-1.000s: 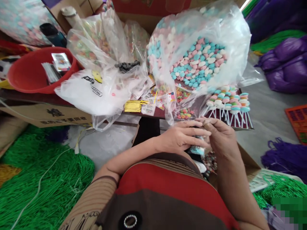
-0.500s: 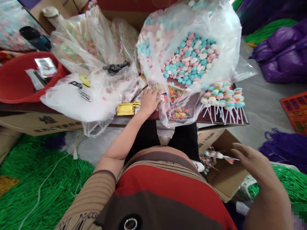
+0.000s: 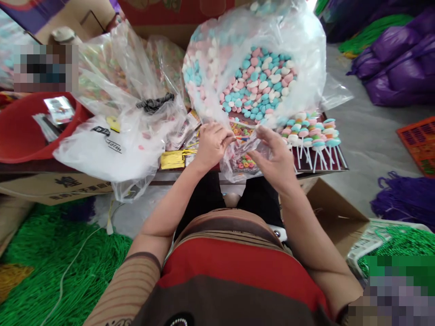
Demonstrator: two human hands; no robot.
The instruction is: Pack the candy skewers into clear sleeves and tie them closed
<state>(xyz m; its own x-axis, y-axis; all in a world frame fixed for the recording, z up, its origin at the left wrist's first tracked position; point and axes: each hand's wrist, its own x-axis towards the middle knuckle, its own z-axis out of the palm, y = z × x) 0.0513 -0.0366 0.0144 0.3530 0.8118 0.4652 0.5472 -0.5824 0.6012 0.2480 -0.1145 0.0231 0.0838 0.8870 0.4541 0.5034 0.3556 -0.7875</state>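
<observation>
My left hand (image 3: 215,144) is at the table's front edge, thumb and fingers pinched on a small colourful piece (image 3: 240,138) whose exact kind is unclear. To its right, my right hand (image 3: 274,156) has thumb and forefinger apart, beside the clear plastic of a small bag with ring-shaped candies (image 3: 245,163). Nothing can be seen held in it. Behind both hands lies a big clear bag of pink, blue and white candies (image 3: 268,83). Candy skewers on white sticks (image 3: 314,133) lie right of my right hand. Yellow twist ties (image 3: 172,160) are left of my left hand.
A red basin (image 3: 20,131) and a white plastic bag (image 3: 108,145) occupy the left side. Below the table's right end are an open cardboard box (image 3: 335,213) and a basket of green strands (image 3: 397,244). Green strands (image 3: 68,262) cover the floor at left.
My right hand has come from above the cardboard box up to the table, beside my left hand. The candy stick near it at the box is no longer seen. My left hand stays near its place.
</observation>
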